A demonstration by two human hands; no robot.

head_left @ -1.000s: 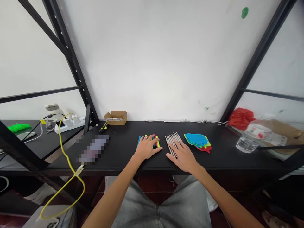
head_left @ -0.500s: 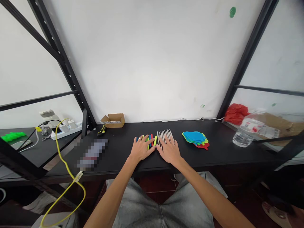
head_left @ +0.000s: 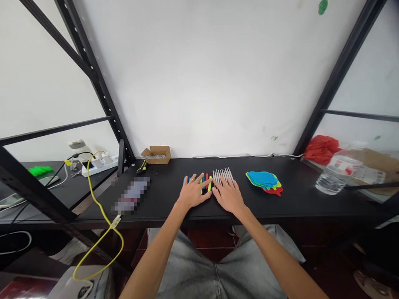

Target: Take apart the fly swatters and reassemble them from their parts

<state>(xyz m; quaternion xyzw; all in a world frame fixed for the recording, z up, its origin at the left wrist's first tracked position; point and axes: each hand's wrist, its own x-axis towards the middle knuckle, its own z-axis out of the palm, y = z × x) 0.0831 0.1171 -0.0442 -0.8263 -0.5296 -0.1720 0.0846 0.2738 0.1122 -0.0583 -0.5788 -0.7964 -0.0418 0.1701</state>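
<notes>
My left hand (head_left: 191, 194) lies with fingers spread over a row of coloured marker-like sticks. A yellow-green stick (head_left: 210, 184) and a red one (head_left: 206, 178) show past its fingers, and blue ones stick out on its left. My right hand (head_left: 229, 195) rests flat, fingers apart, on the near ends of several thin grey sticks (head_left: 222, 172) laid side by side. My two thumbs and index fingers come close together between the rows. To the right sits a stack of flat blue cut-out pieces (head_left: 263, 179), with yellow-green and red ones (head_left: 276, 191) beneath.
On the black table (head_left: 174, 172) stand an open cardboard box (head_left: 158, 155) and a yellow-black cutter (head_left: 142, 167). A blurred flat object (head_left: 132, 195) lies left, near a yellow cable (head_left: 95, 197). Beyond the right post are a clear bottle (head_left: 332, 180) and red bag (head_left: 322, 149).
The view has turned slightly left, so everything appears shifted right. Both hands stay over the same rows, with little finger movement.
</notes>
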